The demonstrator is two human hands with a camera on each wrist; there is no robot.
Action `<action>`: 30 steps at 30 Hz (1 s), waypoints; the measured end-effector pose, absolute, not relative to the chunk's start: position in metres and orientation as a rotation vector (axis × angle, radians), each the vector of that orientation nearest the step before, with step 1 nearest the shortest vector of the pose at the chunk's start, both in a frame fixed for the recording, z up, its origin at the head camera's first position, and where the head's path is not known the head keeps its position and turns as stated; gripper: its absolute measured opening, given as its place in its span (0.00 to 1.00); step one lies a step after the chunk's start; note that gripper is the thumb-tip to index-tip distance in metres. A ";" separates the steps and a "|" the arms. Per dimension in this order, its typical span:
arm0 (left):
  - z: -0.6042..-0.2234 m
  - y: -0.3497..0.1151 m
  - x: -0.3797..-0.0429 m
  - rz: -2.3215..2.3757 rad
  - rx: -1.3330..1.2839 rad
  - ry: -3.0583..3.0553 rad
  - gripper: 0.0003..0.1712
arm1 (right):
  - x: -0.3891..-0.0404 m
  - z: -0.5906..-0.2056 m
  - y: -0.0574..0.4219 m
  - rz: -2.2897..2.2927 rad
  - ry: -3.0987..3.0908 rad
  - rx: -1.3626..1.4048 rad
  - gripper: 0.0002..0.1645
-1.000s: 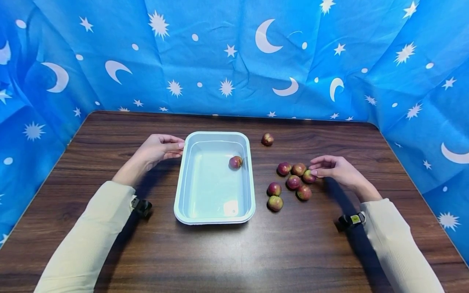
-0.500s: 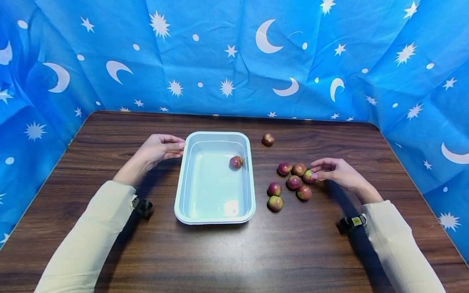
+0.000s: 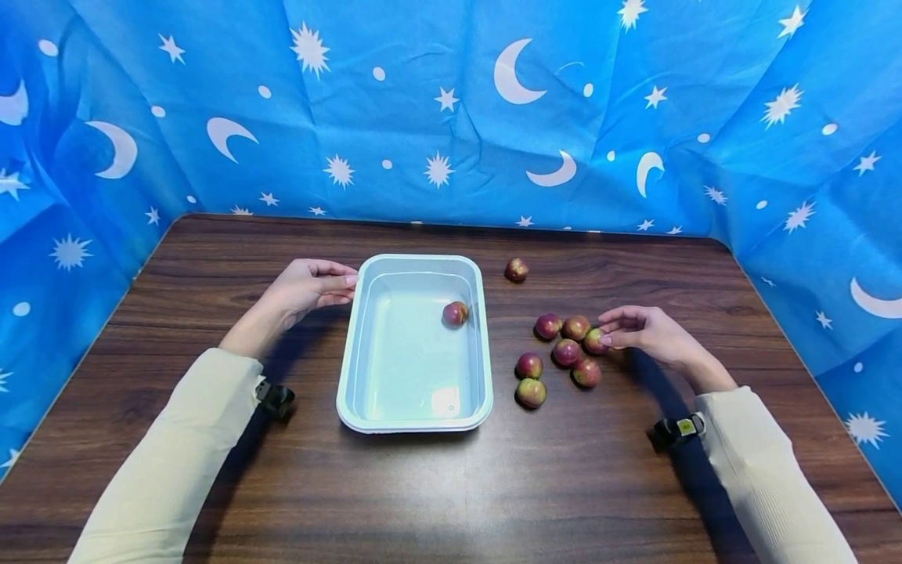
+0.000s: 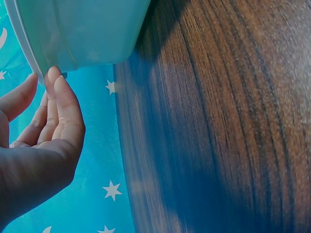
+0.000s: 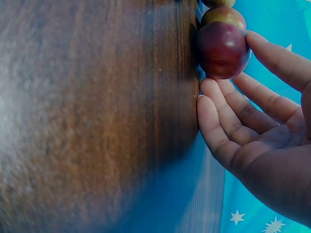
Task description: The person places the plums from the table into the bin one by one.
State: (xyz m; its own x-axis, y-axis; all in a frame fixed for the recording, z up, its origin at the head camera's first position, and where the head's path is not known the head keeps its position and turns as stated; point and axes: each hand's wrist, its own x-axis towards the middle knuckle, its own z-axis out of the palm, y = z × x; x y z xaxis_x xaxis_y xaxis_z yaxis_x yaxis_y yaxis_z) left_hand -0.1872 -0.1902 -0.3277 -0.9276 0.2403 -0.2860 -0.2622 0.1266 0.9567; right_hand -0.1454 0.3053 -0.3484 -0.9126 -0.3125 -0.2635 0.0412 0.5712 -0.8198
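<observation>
In the head view my left hand (image 3: 306,290) pinches the left rim of a white plastic tray (image 3: 352,345), thumb on one side and fingers on the other. One red plum (image 3: 455,313) lies inside it, toward the right wall. To the right, my right hand (image 3: 644,333) holds a yellow-red plum (image 3: 594,341) at the edge of a loose cluster, between thumb and fingertips. The right wrist view has the thumb (image 5: 277,56) against a dark red plum (image 5: 223,51), with the other fingers curved below and behind it. The tray's wall (image 4: 92,29) fills the top of the left wrist view.
Several more plums lie close together on the brown wooden table (image 3: 437,501), among them a red one (image 3: 586,373) and a greenish one (image 3: 532,393). A single plum (image 3: 517,270) sits apart near the back. A blue moon-and-star cloth (image 3: 451,117) hangs behind the table.
My right hand has shifted slightly toward me, with its fingers still at the same plum. The left hand, the tray and the other plums stay in place.
</observation>
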 end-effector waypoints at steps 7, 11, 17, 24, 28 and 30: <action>-0.328 -0.190 -0.187 1.861 -0.013 2.038 0.21 | -0.146 -0.349 0.308 -1.251 2.441 -0.226 0.25; -0.328 -0.190 -0.187 1.857 -0.013 2.044 0.21 | -0.145 -0.349 0.309 -1.259 2.429 -0.232 0.24; -0.328 -0.189 -0.188 1.859 -0.023 2.041 0.21 | -0.146 -0.349 0.310 -1.251 2.436 -0.241 0.24; -0.328 -0.189 -0.187 1.866 -0.021 2.040 0.20 | -0.147 -0.347 0.311 -1.246 2.434 -0.232 0.25; -0.328 -0.189 -0.187 1.873 -0.022 2.034 0.20 | -0.147 -0.345 0.311 -1.219 2.449 -0.231 0.25; -0.328 -0.189 -0.187 1.865 -0.020 2.041 0.20 | -0.146 -0.344 0.312 -1.205 2.459 -0.227 0.25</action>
